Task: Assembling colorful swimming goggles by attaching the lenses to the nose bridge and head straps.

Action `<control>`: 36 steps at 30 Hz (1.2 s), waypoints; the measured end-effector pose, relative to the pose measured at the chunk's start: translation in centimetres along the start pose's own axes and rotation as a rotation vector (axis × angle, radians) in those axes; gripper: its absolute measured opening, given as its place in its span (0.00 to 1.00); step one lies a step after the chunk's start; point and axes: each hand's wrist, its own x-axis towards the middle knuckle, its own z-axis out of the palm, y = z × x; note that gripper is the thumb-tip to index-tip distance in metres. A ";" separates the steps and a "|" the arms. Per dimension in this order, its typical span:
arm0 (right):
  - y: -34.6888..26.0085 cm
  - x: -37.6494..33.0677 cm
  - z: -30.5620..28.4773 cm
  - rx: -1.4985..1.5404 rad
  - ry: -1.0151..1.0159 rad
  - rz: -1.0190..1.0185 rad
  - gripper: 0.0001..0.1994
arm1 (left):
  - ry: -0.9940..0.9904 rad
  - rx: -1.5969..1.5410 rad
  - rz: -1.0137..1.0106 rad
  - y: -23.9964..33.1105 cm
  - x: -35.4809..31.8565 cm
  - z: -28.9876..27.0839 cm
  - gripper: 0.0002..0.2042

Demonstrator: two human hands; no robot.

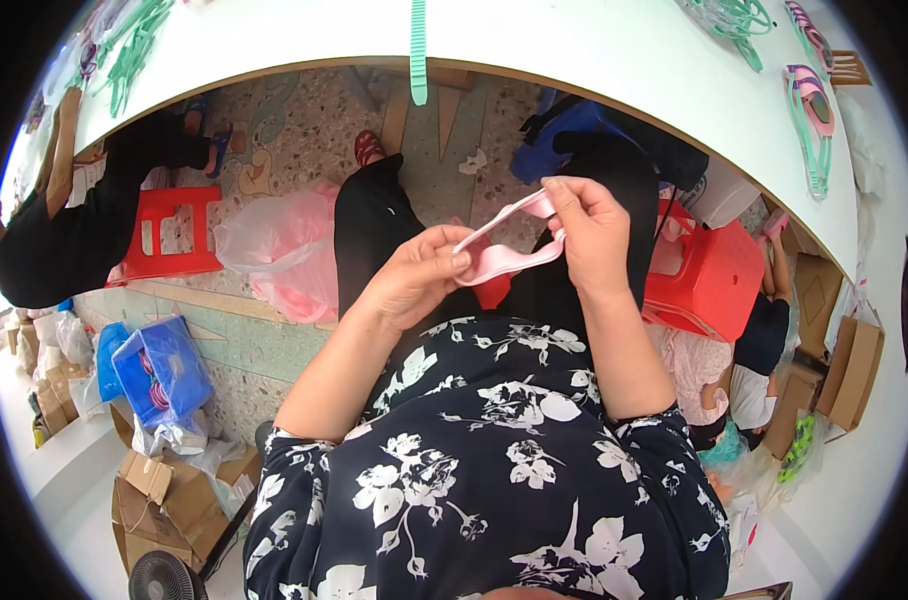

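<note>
A: What are the hands doing?

B: Both hold one thing over the lap: a soft pink plastic strap bent into a loop (pixel 502 245). The left hand (pixel 419 280) has its fingers (pixel 461 262) closed on the loop's left end, thumb pressed on top. The right hand (pixel 589 235) pinches the upper right end, fingers closed on the pink band near its tip.

A: Where is it relative to the desk?

B: Off it, held in the air in front of the black floral blouse (pixel 494 470), below the curved edge of the white desk (pixel 594 50).

A: How would you expect it to handle?

B: Light and limp, I judge. It curves freely between the two hands and sags in the middle, so it looks like flexible rubbery plastic, not brittle. The smooth surface may slip, so a firm pinch at each end, as now, seems the sensible hold; gripping mid-span would just let the ends flop.

A: What else is around?

B: A teal ribbed strap (pixel 418 50) hangs over the desk edge, and teal and pink goggle-like frames (pixel 812 120) lie at the far right. On the floor are a red plastic stool (pixel 169 232), a pink plastic bag (pixel 279 250) and a blue bag (pixel 159 370) beside cardboard boxes (pixel 164 490).
</note>
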 end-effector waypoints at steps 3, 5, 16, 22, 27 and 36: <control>0.1 -0.1 0.3 0.021 -0.001 0.009 0.08 | 0.119 0.049 0.055 0.3 -0.2 1.2 0.21; 0.1 0.1 0.2 0.023 -0.015 0.011 0.08 | 0.122 0.078 0.070 0.2 -0.1 0.8 0.22; 0.2 -0.8 1.3 0.000 -0.172 0.084 0.08 | 0.323 1.607 0.398 0.5 2.4 1.7 0.10; 0.8 0.1 -0.2 0.267 -0.114 0.182 0.10 | 0.119 0.681 0.162 0.1 0.5 0.0 0.17; 0.1 0.5 -0.6 0.229 -0.131 0.087 0.11 | -0.139 0.081 0.126 2.5 -1.1 -3.0 0.33; -1.2 -0.7 0.7 -0.004 -0.199 0.010 0.08 | 0.329 0.428 0.161 2.0 3.1 3.0 0.22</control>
